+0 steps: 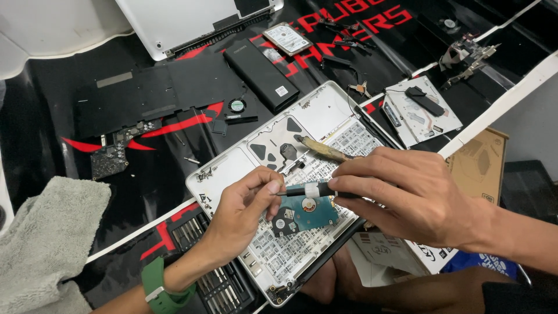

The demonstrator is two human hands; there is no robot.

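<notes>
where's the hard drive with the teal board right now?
In the head view the teal-board drive lies on the open laptop shell, centre frame, just below the screwdriver that the left hand and right hand hold.

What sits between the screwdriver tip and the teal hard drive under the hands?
Nothing visible. Both the left hand and right hand grip the screwdriver just above the hard drive, which lies in the open laptop shell. The left fingers hide the tip.
</notes>
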